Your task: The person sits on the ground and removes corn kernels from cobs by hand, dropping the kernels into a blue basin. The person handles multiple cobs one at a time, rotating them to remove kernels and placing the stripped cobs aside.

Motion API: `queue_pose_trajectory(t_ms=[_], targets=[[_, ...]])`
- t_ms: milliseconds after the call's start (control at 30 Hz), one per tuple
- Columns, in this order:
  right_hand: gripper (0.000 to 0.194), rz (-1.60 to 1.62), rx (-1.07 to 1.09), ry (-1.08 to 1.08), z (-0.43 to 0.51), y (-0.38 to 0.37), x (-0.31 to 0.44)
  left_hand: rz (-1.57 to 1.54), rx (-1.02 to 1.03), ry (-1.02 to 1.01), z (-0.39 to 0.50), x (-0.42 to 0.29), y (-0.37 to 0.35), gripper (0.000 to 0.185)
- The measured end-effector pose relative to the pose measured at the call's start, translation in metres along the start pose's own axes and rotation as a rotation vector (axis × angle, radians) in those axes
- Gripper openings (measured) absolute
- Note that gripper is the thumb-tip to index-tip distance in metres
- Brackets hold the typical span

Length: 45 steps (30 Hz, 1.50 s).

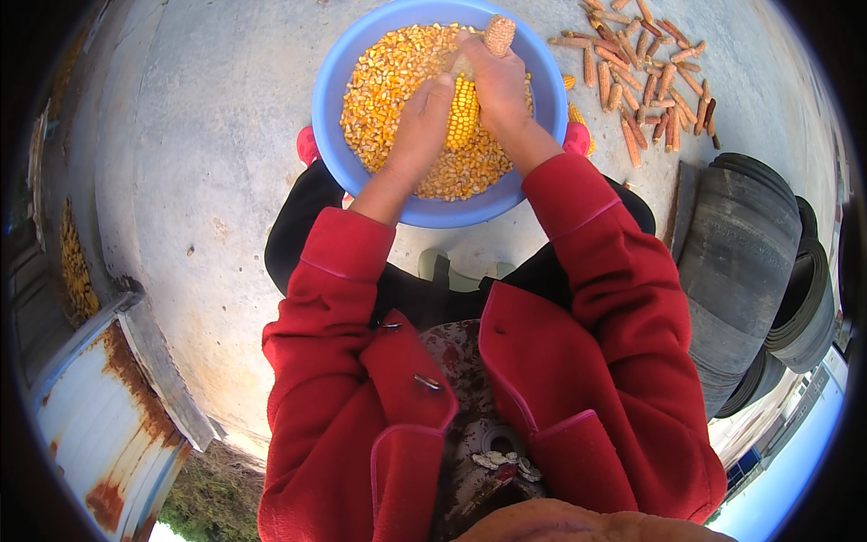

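Observation:
A blue plastic basin [440,215] full of loose yellow corn kernels [379,88] stands before me between my feet. Over it, my left hand [423,125] grips a partly shelled corn cob [462,116]; yellow rows remain on its lower part, while its upper part looks bare. My right hand [498,81] is closed around a stripped corncob [499,35], whose end sticks out above the fist. That hand lies close against the right side of the yellow cob. The fingers of both hands are partly hidden.
Many bare cobs [630,78] are scattered on the concrete floor [217,135] beyond the basin to the right. A few yellow ears [576,115] lie by its right side. Rolled black rubber sheets [738,251] stand at the right, a rusty metal panel [112,420] at lower left.

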State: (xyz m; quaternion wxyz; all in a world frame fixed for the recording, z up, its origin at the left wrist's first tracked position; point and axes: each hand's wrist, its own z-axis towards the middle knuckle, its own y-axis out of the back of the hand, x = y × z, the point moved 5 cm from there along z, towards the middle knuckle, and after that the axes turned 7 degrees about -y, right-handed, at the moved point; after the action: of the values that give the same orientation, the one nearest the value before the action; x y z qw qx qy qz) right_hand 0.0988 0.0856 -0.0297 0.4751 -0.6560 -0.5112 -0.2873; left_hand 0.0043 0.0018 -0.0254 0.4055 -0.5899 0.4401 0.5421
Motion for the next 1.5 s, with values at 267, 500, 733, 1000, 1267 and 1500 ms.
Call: queue_pose_trajectory(t_ms=[267,500,733,1000,1267,1500], targets=[[0.021,-0.031,0.039,-0.012,0.0,-0.004,-0.001,-0.119,0.008,0.087,0.001,0.009,0.001,0.048],[0.019,-0.035,-0.023,0.1,-0.001,-0.002,0.008,0.008,-0.029,0.109,-0.004,0.012,-0.001,0.05],[0.018,0.001,0.01,0.06,-0.006,-0.005,0.01,-0.185,-0.096,0.209,0.002,0.024,0.002,0.046],[0.019,-0.002,-0.016,0.083,-0.003,-0.003,0.012,0.047,-0.02,0.127,0.001,0.016,0.004,0.051],[0.017,0.009,0.034,0.024,-0.003,-0.004,0.007,-0.071,-0.03,0.092,0.006,0.028,0.004,0.049],[0.017,0.091,-0.027,0.011,0.002,0.002,0.004,0.028,-0.039,0.091,-0.003,0.012,0.001,0.04]])
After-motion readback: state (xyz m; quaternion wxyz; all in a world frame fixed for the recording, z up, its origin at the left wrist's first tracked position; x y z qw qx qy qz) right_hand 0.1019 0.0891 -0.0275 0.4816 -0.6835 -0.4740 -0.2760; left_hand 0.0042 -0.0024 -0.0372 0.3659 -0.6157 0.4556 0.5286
